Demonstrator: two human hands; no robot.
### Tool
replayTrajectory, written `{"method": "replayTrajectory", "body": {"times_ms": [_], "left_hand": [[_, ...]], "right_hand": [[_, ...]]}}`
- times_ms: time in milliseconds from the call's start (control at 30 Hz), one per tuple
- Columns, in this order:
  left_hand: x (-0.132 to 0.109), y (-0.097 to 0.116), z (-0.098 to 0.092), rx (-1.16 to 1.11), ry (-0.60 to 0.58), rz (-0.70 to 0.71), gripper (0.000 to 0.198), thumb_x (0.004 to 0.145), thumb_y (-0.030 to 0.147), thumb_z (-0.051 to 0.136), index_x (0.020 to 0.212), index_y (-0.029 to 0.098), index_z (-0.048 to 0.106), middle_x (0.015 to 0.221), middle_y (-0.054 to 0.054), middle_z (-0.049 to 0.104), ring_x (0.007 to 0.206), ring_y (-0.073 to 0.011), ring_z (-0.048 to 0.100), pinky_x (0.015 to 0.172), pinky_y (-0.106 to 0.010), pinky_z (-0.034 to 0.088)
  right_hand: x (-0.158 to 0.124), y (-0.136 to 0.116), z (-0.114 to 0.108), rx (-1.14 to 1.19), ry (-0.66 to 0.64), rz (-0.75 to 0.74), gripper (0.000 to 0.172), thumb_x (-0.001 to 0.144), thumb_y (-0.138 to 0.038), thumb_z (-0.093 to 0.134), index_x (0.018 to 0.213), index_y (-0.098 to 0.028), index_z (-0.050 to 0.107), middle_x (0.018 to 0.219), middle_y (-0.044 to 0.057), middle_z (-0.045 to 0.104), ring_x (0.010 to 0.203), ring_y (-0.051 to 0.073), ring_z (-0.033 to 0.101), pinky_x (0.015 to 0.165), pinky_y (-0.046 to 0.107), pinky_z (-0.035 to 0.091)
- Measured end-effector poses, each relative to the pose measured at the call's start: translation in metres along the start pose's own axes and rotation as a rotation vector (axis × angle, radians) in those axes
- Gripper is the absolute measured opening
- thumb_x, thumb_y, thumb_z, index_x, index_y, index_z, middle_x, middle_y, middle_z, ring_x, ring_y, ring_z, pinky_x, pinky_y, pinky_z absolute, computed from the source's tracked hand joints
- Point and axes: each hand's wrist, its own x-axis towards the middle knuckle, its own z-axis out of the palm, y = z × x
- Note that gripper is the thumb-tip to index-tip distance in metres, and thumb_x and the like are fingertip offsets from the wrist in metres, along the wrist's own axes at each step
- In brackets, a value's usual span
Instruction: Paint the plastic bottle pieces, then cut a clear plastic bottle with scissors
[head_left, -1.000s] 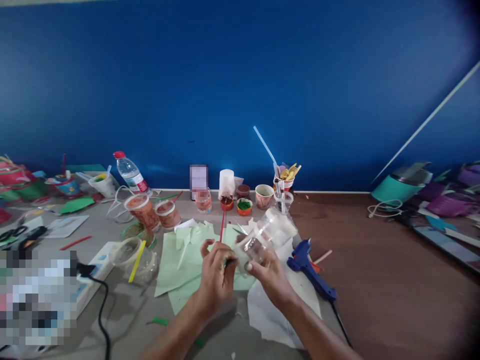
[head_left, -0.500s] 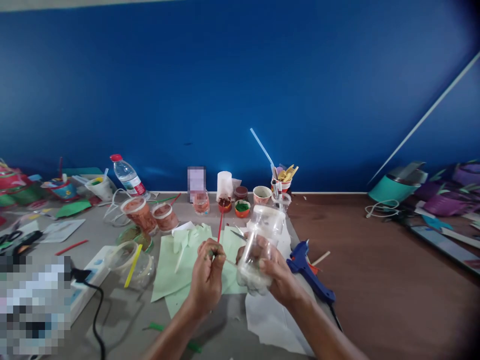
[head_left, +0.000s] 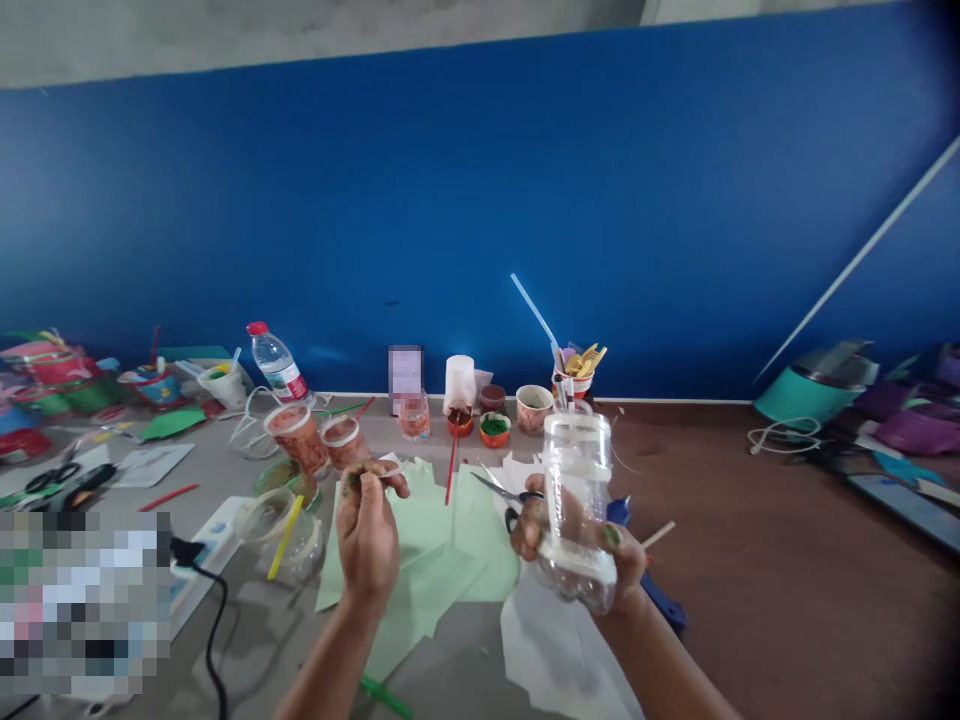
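Observation:
My right hand (head_left: 574, 545) grips a clear plastic bottle (head_left: 576, 500), held upright above white paper (head_left: 562, 655) on the grey table (head_left: 247, 630). My left hand (head_left: 367, 525) is raised to its left, fingers pinched on a small thin piece that I cannot make out. Light green paper sheets (head_left: 435, 555) lie under and between both hands. Scissors (head_left: 502, 492) rest on the green paper just left of the bottle. A blue glue gun (head_left: 664, 600) lies partly hidden behind my right wrist.
Paint cups (head_left: 491, 428), a red straw (head_left: 451, 465), brown-filled cups (head_left: 300, 438), a water bottle (head_left: 277, 365) and a tool cup (head_left: 574, 375) stand along the blue wall. A clear bowl with a yellow straw (head_left: 285, 520) and a black cable (head_left: 214, 620) lie left. Brown floor (head_left: 750, 560) lies right.
My right hand has lifted the bottle and turned it upright. My left hand has pulled away to the left and risen, opening a gap between the hands.

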Motion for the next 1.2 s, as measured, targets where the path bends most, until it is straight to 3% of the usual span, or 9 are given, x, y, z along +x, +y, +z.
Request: {"method": "replayTrajectory", "body": {"times_ms": [167, 300, 467, 700, 800, 933, 1000, 1100, 1200], "left_hand": [[0.005, 0.005, -0.006, 0.063, 0.014, 0.073, 0.056, 0.087, 0.068, 0.031, 0.084, 0.019, 0.057, 0.08, -0.004, 0.057, 0.073, -0.0165, 0.054, 0.075, -0.032, 0.046], [0.022, 0.026, -0.007, 0.211, 0.03, 0.117, 0.035, 0.087, 0.049, 0.051, 0.068, 0.019, 0.053, 0.077, -0.002, 0.055, 0.078, -0.0155, 0.055, 0.079, -0.029, 0.046], [0.034, 0.05, -0.004, 0.086, -0.016, 0.13, 0.018, 0.078, 0.031, 0.067, 0.081, 0.021, 0.052, 0.095, -0.002, 0.059, 0.089, -0.0158, 0.061, 0.08, -0.03, 0.05], [0.067, 0.065, 0.004, 0.123, -0.025, 0.216, 0.016, 0.076, 0.027, 0.067, 0.077, 0.019, 0.054, 0.081, 0.0, 0.065, 0.062, -0.0104, 0.06, 0.063, -0.027, 0.049], [0.1, 0.057, 0.012, 0.359, 0.054, 0.261, 0.014, 0.08, 0.029, 0.062, 0.073, 0.017, 0.058, 0.069, 0.0, 0.064, 0.063, -0.0114, 0.06, 0.064, -0.025, 0.047], [0.144, 0.029, 0.018, 0.629, -0.061, 0.212, 0.045, 0.093, 0.043, 0.034, 0.059, 0.019, 0.05, 0.058, -0.002, 0.061, 0.059, -0.0137, 0.059, 0.065, -0.026, 0.047], [0.162, 0.012, 0.019, 1.012, -0.149, 0.163, 0.051, 0.095, 0.043, 0.023, 0.059, 0.02, 0.05, 0.062, -0.004, 0.065, 0.061, -0.0152, 0.061, 0.064, -0.026, 0.046], [0.184, -0.015, 0.018, 1.176, -0.211, 0.122, 0.035, 0.09, 0.038, 0.039, 0.067, 0.018, 0.057, 0.069, -0.007, 0.068, 0.068, -0.0195, 0.064, 0.065, -0.028, 0.046], [0.201, -0.039, 0.014, 1.312, -0.282, 0.112, 0.022, 0.085, 0.018, 0.043, 0.093, 0.015, 0.062, 0.091, -0.011, 0.07, 0.081, -0.0196, 0.066, 0.072, -0.029, 0.048]], "right_hand": [[0.001, 0.007, -0.004, 0.026, -0.043, 0.01, 0.072, 0.051, -0.057, 0.068, 0.112, -0.02, 0.057, 0.077, 0.008, 0.067, 0.068, 0.024, 0.057, 0.062, 0.034, 0.039], [0.002, 0.007, -0.003, 0.052, -0.068, 0.004, 0.067, 0.055, -0.055, 0.069, 0.111, -0.02, 0.059, 0.08, 0.009, 0.066, 0.07, 0.024, 0.058, 0.064, 0.035, 0.042], [0.002, 0.006, -0.002, 0.084, -0.095, 0.005, 0.067, 0.055, -0.051, 0.071, 0.113, -0.019, 0.061, 0.083, 0.009, 0.067, 0.074, 0.023, 0.061, 0.066, 0.033, 0.044], [0.003, 0.007, 0.0, 0.094, -0.139, 0.011, 0.067, 0.057, -0.048, 0.07, 0.115, -0.017, 0.062, 0.086, 0.011, 0.07, 0.078, 0.023, 0.063, 0.07, 0.032, 0.045], [0.003, 0.009, -0.001, 0.109, -0.132, 0.017, 0.063, 0.058, -0.046, 0.07, 0.113, -0.017, 0.064, 0.087, 0.011, 0.07, 0.078, 0.023, 0.063, 0.069, 0.032, 0.045], [0.004, 0.016, -0.008, 0.165, -0.138, 0.018, 0.062, 0.059, -0.045, 0.07, 0.114, -0.017, 0.063, 0.088, 0.012, 0.069, 0.077, 0.024, 0.063, 0.066, 0.033, 0.045], [0.005, 0.019, -0.012, 0.17, -0.145, 0.016, 0.062, 0.061, -0.045, 0.07, 0.116, -0.017, 0.062, 0.089, 0.012, 0.068, 0.078, 0.025, 0.063, 0.065, 0.033, 0.045], [0.006, 0.021, -0.012, 0.167, -0.157, 0.008, 0.062, 0.061, -0.044, 0.07, 0.116, -0.016, 0.061, 0.089, 0.012, 0.068, 0.079, 0.025, 0.063, 0.067, 0.032, 0.045], [0.005, 0.019, -0.009, 0.179, -0.164, 0.027, 0.063, 0.059, -0.043, 0.072, 0.115, -0.016, 0.062, 0.088, 0.011, 0.069, 0.079, 0.024, 0.063, 0.067, 0.031, 0.045]]}}
